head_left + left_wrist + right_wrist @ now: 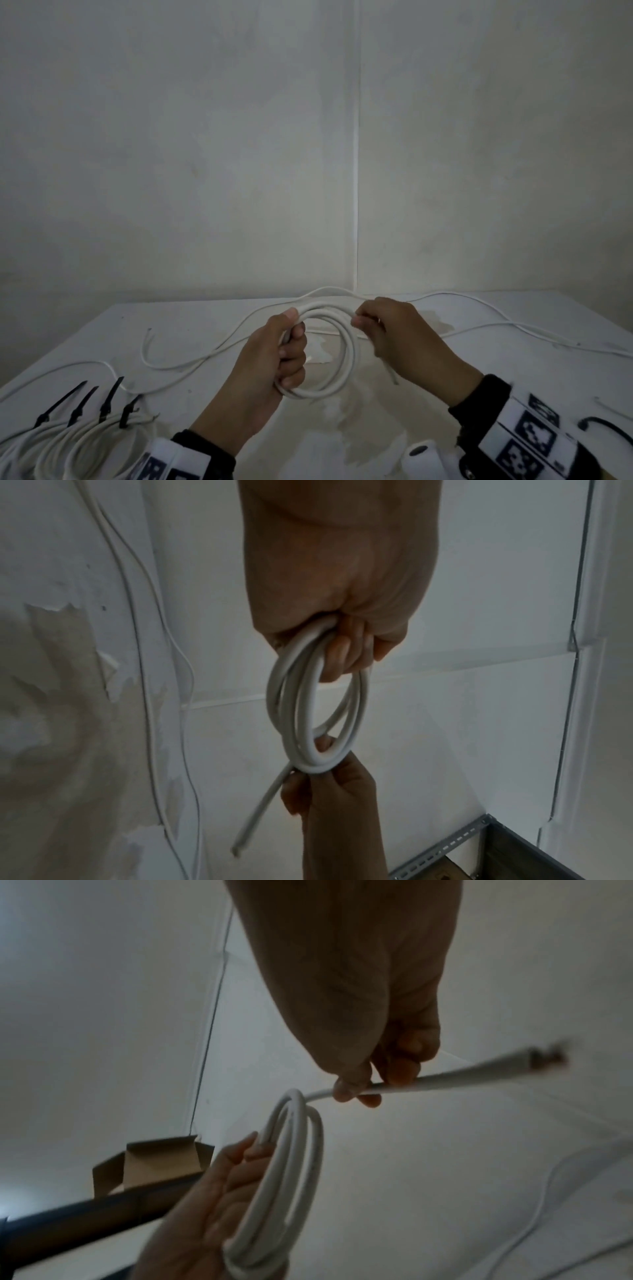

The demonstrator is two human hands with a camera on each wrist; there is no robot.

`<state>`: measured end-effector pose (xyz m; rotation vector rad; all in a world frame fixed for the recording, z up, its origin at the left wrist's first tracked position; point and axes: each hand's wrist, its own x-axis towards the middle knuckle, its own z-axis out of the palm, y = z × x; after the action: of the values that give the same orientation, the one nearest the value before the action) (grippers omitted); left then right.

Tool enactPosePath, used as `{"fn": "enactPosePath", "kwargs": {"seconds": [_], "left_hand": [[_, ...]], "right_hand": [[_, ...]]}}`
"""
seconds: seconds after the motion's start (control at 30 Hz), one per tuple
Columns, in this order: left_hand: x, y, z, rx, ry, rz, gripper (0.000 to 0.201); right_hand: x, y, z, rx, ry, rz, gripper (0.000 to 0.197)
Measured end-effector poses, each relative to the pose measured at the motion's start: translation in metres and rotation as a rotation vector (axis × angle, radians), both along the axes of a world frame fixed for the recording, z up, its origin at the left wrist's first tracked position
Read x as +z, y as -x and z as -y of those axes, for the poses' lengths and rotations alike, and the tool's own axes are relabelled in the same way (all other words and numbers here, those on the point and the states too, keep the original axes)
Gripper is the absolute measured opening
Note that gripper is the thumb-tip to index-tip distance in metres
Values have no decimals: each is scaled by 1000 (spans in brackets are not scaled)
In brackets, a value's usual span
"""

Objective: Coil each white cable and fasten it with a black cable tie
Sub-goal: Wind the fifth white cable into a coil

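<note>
head view: cable coil (337, 356) upright

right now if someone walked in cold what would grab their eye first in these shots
Most striking is the white cable coil held up at centre over the table, the left hand gripping its loops while the right hand pinches the loose tail end. Next, at the near left, finished coils lie bound with black cable ties. More loose white cables trail across the table behind.
</note>
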<state>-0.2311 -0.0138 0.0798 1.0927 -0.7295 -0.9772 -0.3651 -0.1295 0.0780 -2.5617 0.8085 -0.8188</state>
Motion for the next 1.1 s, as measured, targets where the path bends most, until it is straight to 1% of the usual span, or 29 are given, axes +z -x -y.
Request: {"fn": "enactPosePath", "kwargs": {"seconds": [0.07, 0.1, 0.17, 0.27, 0.4, 0.57, 0.67, 0.73, 0.8, 0.87, 0.93, 1.0, 1.1], "left_hand": [[2, 2, 1, -14, 8, -12, 34], [2, 3, 1, -17, 9, -10, 35], [3, 4, 2, -16, 11, -5, 36], [3, 3, 4, -7, 18, -18, 35], [1, -1, 3, 11, 19, -64, 34], [-3, 1, 6, 12, 11, -96, 36], [-6, 0, 6, 30, 3, -80, 36], [-8, -1, 6, 54, 8, -55, 36], [-9, -2, 6, 93, 24, -35, 37], [-10, -2, 7, 120, 43, -9, 37], [-11, 0, 8, 128, 42, 34, 38], [-11, 3, 9, 129, 33, 81, 38], [-9, 4, 10, 120, 35, 113, 37]], "right_hand": [[1, -2, 0, 23, -220, 198, 18], [-1, -3, -1, 44, -321, 269, 18], [-2, -4, -3, 76, -464, 353, 19], [0, -6, -10, 124, -616, 401, 21], [1, -6, -16, 166, -693, 452, 20], [4, -6, -21, 253, -880, 539, 23], [4, -7, -25, 283, -1001, 573, 27], [4, -5, -27, 317, -1009, 554, 28], [4, -5, -29, 342, -930, 486, 24], [2, -5, -30, 317, -824, 424, 22], [-2, -7, -29, 267, -783, 444, 18], [-5, -8, -27, 244, -807, 487, 16], [-9, -8, -26, 284, -918, 550, 13]]}}
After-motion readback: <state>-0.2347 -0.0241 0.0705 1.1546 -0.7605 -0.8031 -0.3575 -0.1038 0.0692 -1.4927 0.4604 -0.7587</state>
